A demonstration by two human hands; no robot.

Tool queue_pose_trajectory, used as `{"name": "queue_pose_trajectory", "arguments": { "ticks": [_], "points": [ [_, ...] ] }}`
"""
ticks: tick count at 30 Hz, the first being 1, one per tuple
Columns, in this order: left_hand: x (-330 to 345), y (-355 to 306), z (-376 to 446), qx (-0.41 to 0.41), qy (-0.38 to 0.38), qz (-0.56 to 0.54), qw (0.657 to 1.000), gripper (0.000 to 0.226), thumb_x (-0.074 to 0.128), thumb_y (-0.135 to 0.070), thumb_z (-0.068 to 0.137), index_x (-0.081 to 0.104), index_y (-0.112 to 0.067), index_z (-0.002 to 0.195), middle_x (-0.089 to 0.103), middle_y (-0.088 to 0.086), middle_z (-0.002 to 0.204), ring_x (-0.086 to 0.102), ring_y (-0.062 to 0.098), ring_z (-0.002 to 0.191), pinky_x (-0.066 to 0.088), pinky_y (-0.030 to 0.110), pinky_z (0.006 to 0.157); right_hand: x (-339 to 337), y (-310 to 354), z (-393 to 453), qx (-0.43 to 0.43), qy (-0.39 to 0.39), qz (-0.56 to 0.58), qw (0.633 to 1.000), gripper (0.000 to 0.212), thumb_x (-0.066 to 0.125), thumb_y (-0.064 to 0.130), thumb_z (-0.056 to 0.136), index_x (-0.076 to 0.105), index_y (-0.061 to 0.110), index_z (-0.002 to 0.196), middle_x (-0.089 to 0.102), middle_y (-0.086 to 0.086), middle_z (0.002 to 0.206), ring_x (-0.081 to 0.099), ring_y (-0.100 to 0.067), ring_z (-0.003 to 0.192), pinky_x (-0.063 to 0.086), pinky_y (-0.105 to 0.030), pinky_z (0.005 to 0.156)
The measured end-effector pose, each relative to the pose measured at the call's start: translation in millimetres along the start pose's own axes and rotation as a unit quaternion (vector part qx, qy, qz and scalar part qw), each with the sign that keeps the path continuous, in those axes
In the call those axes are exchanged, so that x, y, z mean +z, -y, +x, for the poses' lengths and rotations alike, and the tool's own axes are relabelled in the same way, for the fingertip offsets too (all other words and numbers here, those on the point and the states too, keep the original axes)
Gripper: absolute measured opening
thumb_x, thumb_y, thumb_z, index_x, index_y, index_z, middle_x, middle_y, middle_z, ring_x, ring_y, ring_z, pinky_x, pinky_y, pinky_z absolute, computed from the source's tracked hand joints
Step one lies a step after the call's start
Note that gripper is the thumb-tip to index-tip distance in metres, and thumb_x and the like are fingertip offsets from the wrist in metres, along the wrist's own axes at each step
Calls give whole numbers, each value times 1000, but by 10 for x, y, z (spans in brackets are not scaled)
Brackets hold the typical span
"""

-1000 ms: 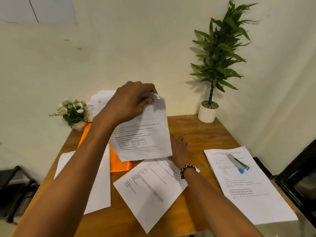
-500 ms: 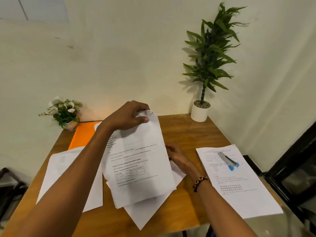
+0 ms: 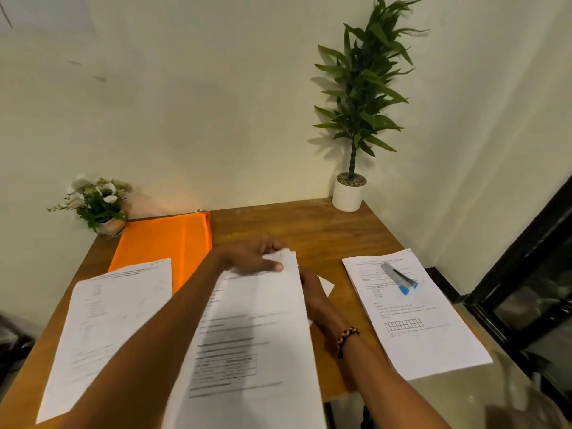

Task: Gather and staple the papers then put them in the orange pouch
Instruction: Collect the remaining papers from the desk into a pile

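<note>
A person seated at a wooden table gathers loose printed sheets. The left hand pinches the far edge of a printed sheet between thumb and fingers, holding it over the middle of the table. The right hand, a beaded bracelet on its wrist, lies just beside that sheet's right edge, on a second sheet of which only a corner shows; the fingers are largely hidden by the paper, so it cannot be told whether they are spread or gripping.

The orange pouch lies flat at the far left of the table, near the wall, its near end tucked under another sheet of paper on the left. On the right, well apart from the hands, a further printed page lies with a grey-and-blue stapler resting on its upper half.

Lines of type, a small table and a row of boxes are printed on the pages, but the writing is too blurred or too small to read.

A small pot of white flowers stands at the far left corner, touching the pouch's corner, and a tall green plant in a white pot stands at the far right, against the wall.
</note>
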State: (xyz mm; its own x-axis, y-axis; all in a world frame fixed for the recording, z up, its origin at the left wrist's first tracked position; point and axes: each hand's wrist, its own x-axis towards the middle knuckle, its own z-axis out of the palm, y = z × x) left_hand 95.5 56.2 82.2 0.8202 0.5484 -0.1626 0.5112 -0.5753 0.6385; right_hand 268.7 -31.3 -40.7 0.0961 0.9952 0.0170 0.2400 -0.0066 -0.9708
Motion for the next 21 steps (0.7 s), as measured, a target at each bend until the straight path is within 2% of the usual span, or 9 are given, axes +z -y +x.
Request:
{"name": "queue_pose_trajectory", "arguments": {
  "ticks": [2,5,8,9,11,14,17,21],
  "points": [
    [395,193,214,-54,29,84,995,33,66,-41,93,61,-34,125,61,-7,130,56,19,121,46,28,95,-7,46,-5,17,-21,46,999,11,70,7,94,72,15,101,75,2,96,71,-14,91,59,-28,77],
    [835,356,326,-93,25,119,988,49,63,-33,97,50,-27,144,49,0,150,44,23,135,36,36,109,-58,5,5,39,-117,49,991,7,63,7,99,68,8,95,74,-10,93,71,-25,88,59,-28,74],
    [1022,505,288,-100,-17,91,991,46,63,-30,97,51,-28,141,49,-3,150,44,20,136,37,34,110,-187,-19,-93,53,-207,-134,968,4,66,20,98,63,18,100,68,4,101,66,-14,87,53,-17,70],
    [1046,550,271,-104,-32,75,991,44,64,-30,96,52,-30,139,50,-6,148,46,19,135,40,33,109,-243,-33,-143,68,-233,-205,948,14,68,24,96,60,21,106,65,2,108,64,-14,95,53,-18,73],
    [1088,615,240,-108,-54,54,991,42,63,-31,96,53,-32,137,52,-8,146,49,16,132,43,32,107,-334,-84,-267,116,-243,-295,917,37,71,30,93,52,19,123,57,-4,125,57,-22,114,54,-28,84],
    [1167,672,195,-104,-77,40,991,42,61,-35,97,52,-33,138,51,-9,147,48,16,133,42,33,109,-291,-139,-450,156,-218,-367,891,56,70,41,90,45,16,133,50,-10,137,50,-27,124,50,-35,96],
    [1215,705,168,-113,-96,28,989,43,62,-35,97,52,-33,139,50,-9,149,47,16,134,41,34,111,-166,-195,-509,178,-216,-401,872,66,68,51,89,40,19,140,44,-9,147,43,-30,136,42,-40,111],
    [1225,682,178,-123,-107,35,986,45,63,-35,96,52,-32,139,50,-8,149,49,16,133,41,34,111,-137,-168,-453,197,-216,-379,878,65,70,52,86,41,22,137,44,-7,147,39,-29,138,37,-42,111]
  ]
}}
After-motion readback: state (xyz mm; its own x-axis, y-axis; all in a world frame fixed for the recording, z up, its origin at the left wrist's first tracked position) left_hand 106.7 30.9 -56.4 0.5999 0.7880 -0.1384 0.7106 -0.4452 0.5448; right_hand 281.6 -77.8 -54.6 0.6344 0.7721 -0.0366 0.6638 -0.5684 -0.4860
